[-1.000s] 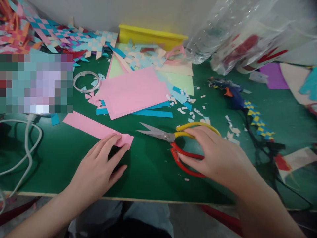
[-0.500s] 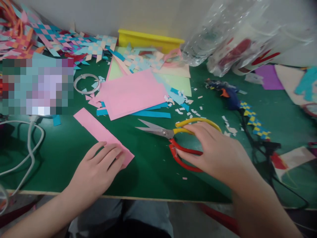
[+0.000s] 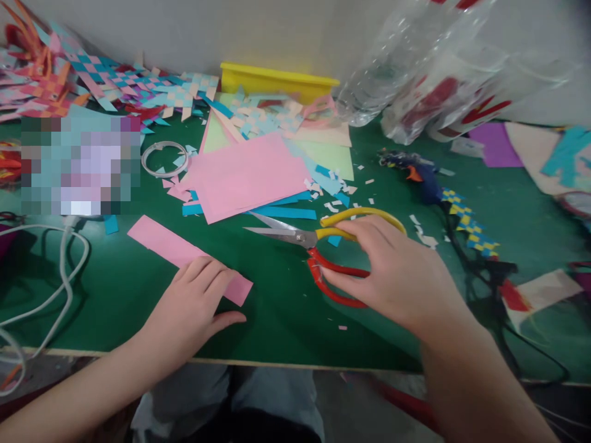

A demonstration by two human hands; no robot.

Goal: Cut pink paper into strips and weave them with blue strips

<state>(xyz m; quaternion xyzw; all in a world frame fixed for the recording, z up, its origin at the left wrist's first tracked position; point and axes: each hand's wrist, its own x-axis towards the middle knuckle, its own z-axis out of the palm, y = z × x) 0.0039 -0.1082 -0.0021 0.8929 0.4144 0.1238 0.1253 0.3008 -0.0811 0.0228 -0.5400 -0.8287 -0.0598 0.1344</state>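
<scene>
My left hand (image 3: pixel 189 307) lies flat, fingers spread, on the near end of a pink paper strip (image 3: pixel 159 241) on the green table (image 3: pixel 277 320). My right hand (image 3: pixel 392 271) is curled over the handles of a pair of scissors (image 3: pixel 318 246) with one yellow and one red loop; the steel blades point left and are slightly parted. Fingers grip the yellow loop and the thumb presses the red one.
A pile of pink, green and blue paper sheets (image 3: pixel 249 172) lies behind the scissors, with small scraps around. A yellow tray (image 3: pixel 277 77), woven paper pieces (image 3: pixel 115 80), a wire ring (image 3: pixel 164 157), white cables (image 3: pixel 50 277), a glue gun (image 3: pixel 425 178) and plastic bags (image 3: pixel 438 67) surround it.
The pink strip has swung and slid slightly under my left hand, whose thumb has spread out. My right hand stays on the scissors, which shifted a little left and farther away.
</scene>
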